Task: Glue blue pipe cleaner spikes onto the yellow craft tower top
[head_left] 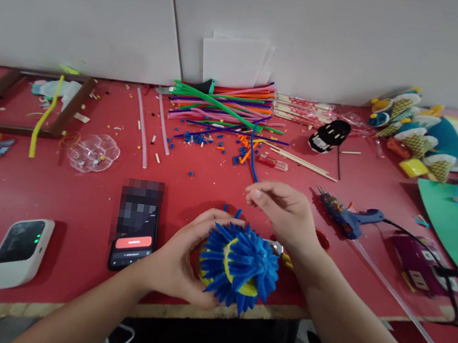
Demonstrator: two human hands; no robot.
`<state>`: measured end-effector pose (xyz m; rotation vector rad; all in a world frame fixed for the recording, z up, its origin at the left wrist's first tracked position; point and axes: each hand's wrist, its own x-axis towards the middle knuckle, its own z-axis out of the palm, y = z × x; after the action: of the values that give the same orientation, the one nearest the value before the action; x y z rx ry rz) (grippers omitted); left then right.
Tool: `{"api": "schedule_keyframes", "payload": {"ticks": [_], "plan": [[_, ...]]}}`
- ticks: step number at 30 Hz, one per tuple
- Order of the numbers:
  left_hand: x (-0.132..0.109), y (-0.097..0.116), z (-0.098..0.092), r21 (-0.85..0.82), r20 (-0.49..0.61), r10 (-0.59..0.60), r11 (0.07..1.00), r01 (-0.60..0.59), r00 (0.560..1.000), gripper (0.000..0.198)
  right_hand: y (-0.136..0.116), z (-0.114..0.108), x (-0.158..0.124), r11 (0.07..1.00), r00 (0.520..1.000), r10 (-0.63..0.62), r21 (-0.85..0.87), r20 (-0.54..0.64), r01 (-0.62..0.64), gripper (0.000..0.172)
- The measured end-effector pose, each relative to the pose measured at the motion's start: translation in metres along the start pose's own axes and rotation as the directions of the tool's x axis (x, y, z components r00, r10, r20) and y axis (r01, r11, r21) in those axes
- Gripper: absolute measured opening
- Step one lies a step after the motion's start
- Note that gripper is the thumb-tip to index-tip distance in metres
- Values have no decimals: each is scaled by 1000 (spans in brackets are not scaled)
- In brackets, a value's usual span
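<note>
Lettering on the red button of the phone (132, 254), near left, is too small to read (the upper screen is pixelated). Left hand (182, 261) curls around the spiky blue-and-yellow ball (241, 264), gripping its left side at the near edge of the red table (193, 183). Right hand (283, 210), wrist bent inward, is raised beyond the ball's far right, thumb and forefinger pinching the blue fuzzy stick (253, 155).
</note>
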<state>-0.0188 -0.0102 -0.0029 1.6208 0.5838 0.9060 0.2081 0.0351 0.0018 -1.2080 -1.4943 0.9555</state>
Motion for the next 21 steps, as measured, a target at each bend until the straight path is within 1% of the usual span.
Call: {"api": "schedule_keyframes", "payload": {"ticks": [1, 3, 5, 6, 7, 9, 10, 11, 13, 15, 17, 21], "plan": [[0, 0, 0, 11, 7, -10, 1000, 10, 1000, 88, 3, 0, 1, 998, 999, 4, -55, -52, -7, 32], [-1, -1, 0, 43, 23, -21, 999, 20, 1000, 90, 8, 0, 2, 992, 997, 7, -127, -75, -16, 30], [-1, -1, 0, 58, 30, -4, 998, 3, 1000, 93, 11, 2, 2, 982, 998, -8, -187, -55, -2, 25], [-1, -1, 0, 60, 30, 8, 998, -10, 1000, 94, 10, 3, 2, 981, 1000, -18, -191, -20, 14, 17], [-1, -1, 0, 59, 27, 16, 998, -18, 1000, 95, 9, 4, 1, 985, 999, -28, -171, 34, 34, 12], [-1, -1, 1, 49, 9, 23, 999, -23, 1000, 95, 4, 5, 0, 995, 985, -52, -81, 166, 66, 31], [-2, -1, 1, 41, -2, 19, 999, -18, 1000, 95, 1, 4, -1, 998, 971, -53, -8, 234, 57, 32], [-2, -2, 1, 26, -12, 11, 1000, -11, 1000, 95, -2, 4, -2, 997, 956, -45, 76, 291, 24, 28], [-3, -2, 0, -25, -28, -7, 1000, 7, 1000, 94, -6, 4, -4, 970, 938, -21, 236, 345, -65, 20], [-4, -2, 0, -84, -36, -27, 996, 24, 999, 92, -8, 6, -5, 917, 938, -2, 376, 346, -136, 14], [-4, -1, 0, -147, -37, -48, 988, 42, 998, 88, -6, 9, -6, 874, 954, 22, 458, 298, -164, 13], [-2, -2, 3, -310, 1, -111, 945, 106, 994, 87, -4, 14, -5, 791, 980, 107, 583, 169, -187, 21]]}}
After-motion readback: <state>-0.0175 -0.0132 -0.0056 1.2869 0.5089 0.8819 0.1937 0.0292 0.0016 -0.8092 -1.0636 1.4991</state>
